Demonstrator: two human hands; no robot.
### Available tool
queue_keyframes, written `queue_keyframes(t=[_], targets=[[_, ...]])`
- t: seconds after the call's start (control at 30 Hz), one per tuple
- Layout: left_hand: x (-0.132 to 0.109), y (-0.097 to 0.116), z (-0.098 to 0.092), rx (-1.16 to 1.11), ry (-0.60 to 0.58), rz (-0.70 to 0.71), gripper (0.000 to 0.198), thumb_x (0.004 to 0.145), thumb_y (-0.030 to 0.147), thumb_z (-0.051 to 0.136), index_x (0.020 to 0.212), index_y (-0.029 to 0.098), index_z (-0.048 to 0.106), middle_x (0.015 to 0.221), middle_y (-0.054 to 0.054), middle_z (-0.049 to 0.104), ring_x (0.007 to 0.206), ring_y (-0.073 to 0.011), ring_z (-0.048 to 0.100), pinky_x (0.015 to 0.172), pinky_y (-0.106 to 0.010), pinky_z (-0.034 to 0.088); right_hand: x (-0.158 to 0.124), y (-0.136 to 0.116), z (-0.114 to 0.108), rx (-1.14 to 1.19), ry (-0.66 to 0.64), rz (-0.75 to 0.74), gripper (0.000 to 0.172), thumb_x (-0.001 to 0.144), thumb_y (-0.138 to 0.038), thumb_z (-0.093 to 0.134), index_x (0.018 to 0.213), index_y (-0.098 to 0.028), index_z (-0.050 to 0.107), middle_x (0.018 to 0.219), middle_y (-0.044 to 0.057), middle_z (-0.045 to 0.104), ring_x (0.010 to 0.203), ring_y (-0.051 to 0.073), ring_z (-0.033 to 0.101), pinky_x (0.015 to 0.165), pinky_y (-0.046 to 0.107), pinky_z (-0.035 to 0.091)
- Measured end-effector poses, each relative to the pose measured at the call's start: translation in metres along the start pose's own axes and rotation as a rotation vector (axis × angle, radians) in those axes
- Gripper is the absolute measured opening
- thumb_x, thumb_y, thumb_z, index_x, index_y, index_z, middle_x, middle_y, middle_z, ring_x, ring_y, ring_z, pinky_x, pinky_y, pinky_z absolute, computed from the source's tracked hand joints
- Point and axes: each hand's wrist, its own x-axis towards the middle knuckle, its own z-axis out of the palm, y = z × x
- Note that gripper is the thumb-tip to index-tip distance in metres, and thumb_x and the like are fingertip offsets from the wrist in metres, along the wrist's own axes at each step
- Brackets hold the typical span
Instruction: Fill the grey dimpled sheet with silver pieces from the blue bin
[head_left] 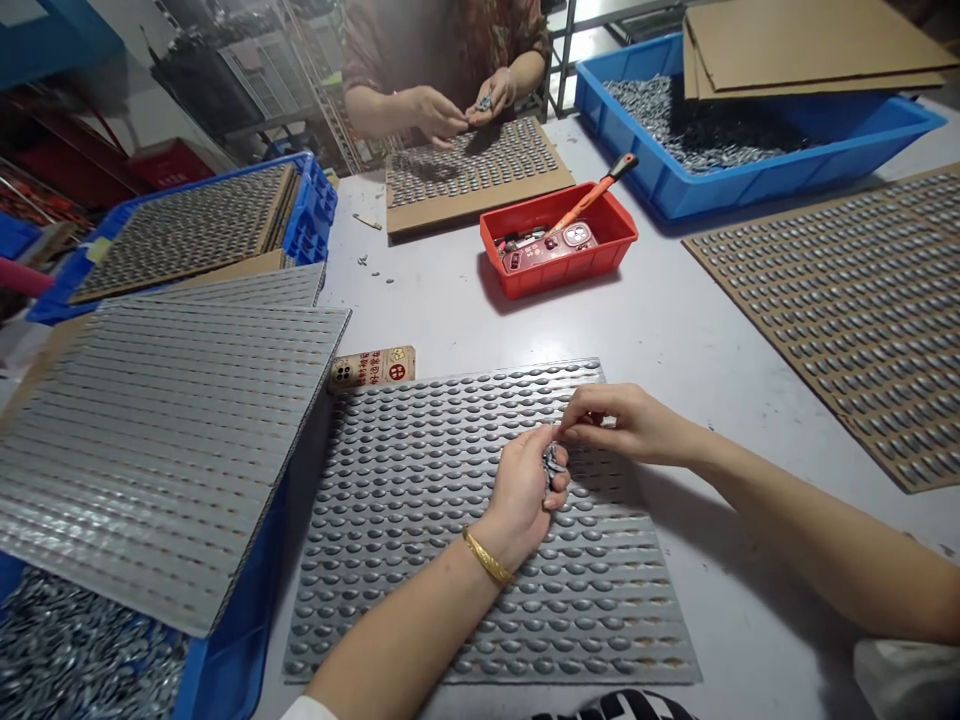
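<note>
My left hand, with a gold bracelet on the wrist, is curled round a small bunch of grey metal pieces. My right hand is pinched at the top of that bunch, fingertips touching the left thumb; what the pinch holds is too small to make out. Both hands hover over a cardboard sheet whose rows of slots are filled with grey metal pieces.
A tilted stack of slotted sheets rests on a blue bin of loose metal pieces at left. A red tray with an orange-handled tool sits mid-table. Another person's hands work over a far sheet. Filled sheet and blue bin at right.
</note>
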Motion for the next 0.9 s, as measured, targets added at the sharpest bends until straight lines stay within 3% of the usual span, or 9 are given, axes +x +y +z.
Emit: queue_keyframes(t=[0.1,0.2,0.37,0.53,0.77,0.9], targets=[[-0.001,0.002,0.000,0.018,0.003,0.020,0.020,0.083,0.032,0.056,0.095,0.016,0.058,0.068,0.004,0.044,0.042,-0.0028,0.036,0.034,-0.015,0.014,0.005,0.014,0.000,0.091,0.199,0.157,0.016,0.086,-0.033,0.061,0.087,-0.019,0.069,0.081,0.002,0.068,0.073,0.015,0.061,0.066,0.028,0.047],[-0.002,0.002,0.000,0.053,0.011,0.014,0.026,0.083,0.035,0.058,0.099,0.015,0.061,0.069,0.004,0.043,0.042,-0.0021,0.036,0.035,-0.015,0.014,0.012,0.030,0.005,0.005,0.375,0.222,0.018,0.085,-0.035,0.062,0.086,-0.019,0.069,0.082,0.003,0.070,0.074,0.017,0.062,0.068,0.030,0.048],[-0.001,-0.001,-0.002,0.076,-0.001,0.009,0.029,0.083,0.042,0.060,0.094,0.015,0.061,0.069,0.004,0.043,0.043,-0.0013,0.035,0.035,-0.014,0.013,0.019,0.046,0.014,-0.258,0.307,0.078,0.016,0.089,-0.029,0.056,0.085,-0.020,0.069,0.083,0.005,0.068,0.077,0.018,0.062,0.071,0.031,0.047],[0.000,0.000,-0.004,0.078,0.003,0.017,0.027,0.083,0.041,0.060,0.092,0.015,0.060,0.069,0.004,0.043,0.043,-0.0015,0.036,0.036,-0.014,0.013,0.020,0.051,0.011,-0.400,0.212,0.040,0.017,0.089,-0.021,0.053,0.087,-0.019,0.070,0.086,0.006,0.065,0.076,0.017,0.060,0.070,0.029,0.046],[0.001,0.000,-0.004,0.085,-0.016,0.023,0.030,0.081,0.046,0.062,0.086,0.016,0.057,0.069,0.004,0.043,0.042,-0.0014,0.035,0.036,-0.014,0.014,0.026,0.045,-0.002,-0.391,0.096,0.056,0.017,0.085,-0.018,0.054,0.085,-0.019,0.072,0.086,0.007,0.066,0.076,0.017,0.062,0.070,0.029,0.047],[0.002,0.001,-0.006,0.109,-0.030,0.042,0.032,0.080,0.048,0.063,0.086,0.017,0.057,0.068,0.005,0.043,0.042,-0.0015,0.036,0.035,-0.013,0.014,0.020,0.033,-0.002,-0.274,0.168,0.064,0.019,0.086,-0.022,0.053,0.092,-0.019,0.071,0.091,0.007,0.067,0.078,0.017,0.062,0.071,0.030,0.048]])
